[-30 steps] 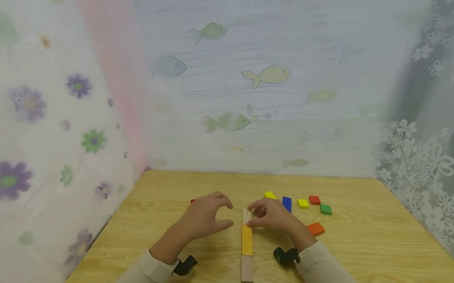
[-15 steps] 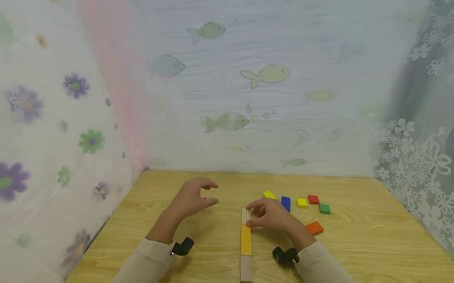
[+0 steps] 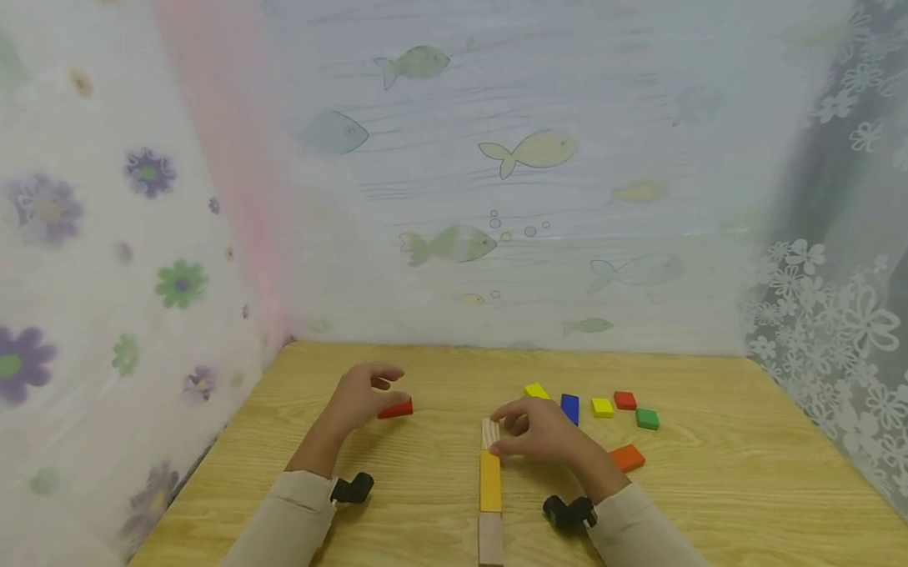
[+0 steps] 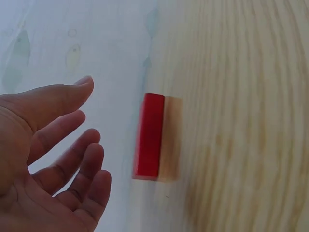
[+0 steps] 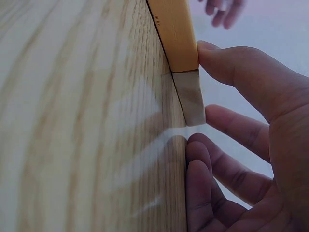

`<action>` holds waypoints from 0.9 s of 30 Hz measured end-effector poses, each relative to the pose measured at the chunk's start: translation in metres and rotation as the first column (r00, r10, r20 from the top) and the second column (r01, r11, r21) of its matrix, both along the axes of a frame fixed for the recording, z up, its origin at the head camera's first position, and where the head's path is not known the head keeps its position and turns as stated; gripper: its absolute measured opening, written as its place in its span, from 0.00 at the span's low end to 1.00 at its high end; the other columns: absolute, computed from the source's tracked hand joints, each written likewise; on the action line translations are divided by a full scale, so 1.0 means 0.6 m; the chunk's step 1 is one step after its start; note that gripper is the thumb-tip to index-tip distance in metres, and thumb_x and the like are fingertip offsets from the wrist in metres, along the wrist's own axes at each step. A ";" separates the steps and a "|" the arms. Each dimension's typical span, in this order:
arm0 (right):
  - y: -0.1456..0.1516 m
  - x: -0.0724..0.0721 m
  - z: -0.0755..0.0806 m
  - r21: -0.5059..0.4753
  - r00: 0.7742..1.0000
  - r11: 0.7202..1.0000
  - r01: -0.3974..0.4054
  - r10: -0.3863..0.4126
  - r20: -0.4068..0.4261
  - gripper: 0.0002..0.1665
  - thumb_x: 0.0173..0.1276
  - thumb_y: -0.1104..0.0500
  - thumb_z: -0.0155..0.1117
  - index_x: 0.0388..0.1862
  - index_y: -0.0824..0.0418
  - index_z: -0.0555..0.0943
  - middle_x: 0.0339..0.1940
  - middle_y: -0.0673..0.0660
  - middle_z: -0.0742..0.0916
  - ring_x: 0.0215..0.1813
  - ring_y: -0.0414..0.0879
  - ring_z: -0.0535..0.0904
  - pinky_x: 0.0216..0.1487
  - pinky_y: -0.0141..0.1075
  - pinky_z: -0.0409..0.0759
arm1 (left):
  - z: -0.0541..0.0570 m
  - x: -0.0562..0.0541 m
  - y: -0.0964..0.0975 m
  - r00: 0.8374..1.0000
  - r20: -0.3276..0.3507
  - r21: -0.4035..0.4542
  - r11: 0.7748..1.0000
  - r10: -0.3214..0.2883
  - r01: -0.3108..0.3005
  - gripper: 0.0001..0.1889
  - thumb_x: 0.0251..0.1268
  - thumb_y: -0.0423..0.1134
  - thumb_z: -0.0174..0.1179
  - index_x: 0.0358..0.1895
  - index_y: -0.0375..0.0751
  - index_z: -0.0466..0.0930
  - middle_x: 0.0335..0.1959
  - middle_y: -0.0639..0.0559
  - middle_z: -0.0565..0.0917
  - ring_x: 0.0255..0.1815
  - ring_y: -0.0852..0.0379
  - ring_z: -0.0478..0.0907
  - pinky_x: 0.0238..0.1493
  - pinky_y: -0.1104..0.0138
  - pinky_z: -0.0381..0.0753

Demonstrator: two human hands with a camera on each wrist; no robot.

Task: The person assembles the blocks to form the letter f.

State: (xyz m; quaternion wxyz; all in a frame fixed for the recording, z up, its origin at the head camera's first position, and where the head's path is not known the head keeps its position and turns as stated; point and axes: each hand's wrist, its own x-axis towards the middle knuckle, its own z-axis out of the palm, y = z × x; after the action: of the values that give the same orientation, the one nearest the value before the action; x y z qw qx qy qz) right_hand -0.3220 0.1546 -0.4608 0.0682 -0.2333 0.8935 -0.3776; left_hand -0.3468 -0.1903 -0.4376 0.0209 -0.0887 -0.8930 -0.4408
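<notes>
In the head view a red block lies at the left of the table, beside my left hand. The left wrist view shows that hand with thumb and fingers apart, not touching the red block. A straight row runs towards me: a pale wood block, a yellow-orange block and a brownish wood block. My right hand rests at the row's far end. In the right wrist view its thumb touches the yellow-orange block, its index finger the pale block.
Right of the row lie an orange block, a blue block, yellow blocks, a red square block and a green block. Printed curtains stand behind the wooden table and at its sides.
My left hand has moved left and away from the row to beside the red block, which shows more fully now. The right hand has stayed at the row's far end.
</notes>
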 end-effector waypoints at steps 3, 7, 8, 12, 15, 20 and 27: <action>-0.001 0.001 0.001 0.000 1.000 1.000 0.004 -0.004 -0.001 0.29 0.59 0.42 0.81 0.58 0.48 0.87 0.51 0.51 0.88 0.51 0.47 0.86 0.50 0.44 0.86 | -0.010 -0.002 -0.007 0.999 0.043 0.019 1.000 0.004 -0.005 0.26 0.65 0.43 0.74 0.66 0.45 0.82 0.65 0.44 0.81 0.62 0.43 0.78 0.50 0.53 0.85; -0.007 0.002 0.002 -0.004 1.000 1.000 -0.007 0.007 -0.004 0.29 0.59 0.43 0.81 0.58 0.49 0.87 0.51 0.52 0.88 0.52 0.49 0.86 0.51 0.46 0.86 | -0.020 0.000 -0.016 0.996 0.083 0.019 1.000 0.018 -0.020 0.26 0.64 0.41 0.74 0.66 0.44 0.81 0.66 0.41 0.80 0.61 0.43 0.79 0.48 0.55 0.86; -0.009 0.002 0.002 -0.005 1.000 1.000 -0.009 0.009 -0.005 0.29 0.59 0.43 0.81 0.58 0.49 0.87 0.51 0.52 0.88 0.52 0.49 0.86 0.51 0.46 0.86 | -0.022 0.001 -0.019 0.996 0.091 0.016 1.000 0.023 -0.024 0.26 0.64 0.40 0.74 0.66 0.44 0.82 0.66 0.41 0.80 0.60 0.43 0.80 0.48 0.55 0.86; -0.013 0.000 0.000 0.005 1.000 1.000 0.003 -0.003 0.000 0.29 0.58 0.42 0.81 0.58 0.46 0.87 0.51 0.51 0.88 0.53 0.49 0.86 0.53 0.46 0.86 | -0.025 0.003 -0.026 0.992 0.119 0.018 0.999 0.028 -0.030 0.26 0.63 0.38 0.74 0.66 0.43 0.82 0.64 0.41 0.81 0.59 0.44 0.81 0.48 0.55 0.85; -0.012 -0.001 -0.001 0.016 1.000 1.000 0.021 -0.021 0.004 0.29 0.58 0.41 0.81 0.57 0.44 0.87 0.51 0.50 0.88 0.53 0.47 0.85 0.54 0.46 0.85 | -0.023 0.003 -0.027 0.991 0.131 0.023 0.999 0.026 -0.029 0.26 0.63 0.36 0.73 0.65 0.42 0.82 0.63 0.41 0.82 0.58 0.44 0.82 0.49 0.54 0.85; -0.008 -0.002 0.000 0.013 1.000 1.000 0.024 -0.024 0.008 0.29 0.58 0.41 0.81 0.58 0.45 0.87 0.50 0.50 0.88 0.53 0.47 0.85 0.53 0.46 0.86 | -0.020 0.003 -0.026 0.988 0.147 0.008 0.999 0.052 -0.054 0.24 0.63 0.32 0.72 0.64 0.41 0.83 0.61 0.43 0.84 0.57 0.45 0.82 0.49 0.55 0.85; -0.004 0.000 0.002 0.011 1.000 1.000 0.026 -0.026 0.006 0.29 0.58 0.42 0.81 0.58 0.46 0.87 0.50 0.50 0.88 0.52 0.48 0.85 0.53 0.46 0.86 | -0.018 0.005 -0.024 0.984 0.161 -0.017 0.997 0.078 -0.076 0.21 0.63 0.32 0.72 0.60 0.38 0.85 0.58 0.40 0.85 0.54 0.45 0.83 0.47 0.56 0.85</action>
State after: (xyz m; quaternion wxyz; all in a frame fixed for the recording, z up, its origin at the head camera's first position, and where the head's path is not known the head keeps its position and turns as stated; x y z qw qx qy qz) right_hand -0.3220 0.1524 -0.4594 0.0673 -0.2202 0.8983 -0.3742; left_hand -0.3437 -0.2049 -0.4484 -0.0353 -0.0182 -0.8969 -0.4405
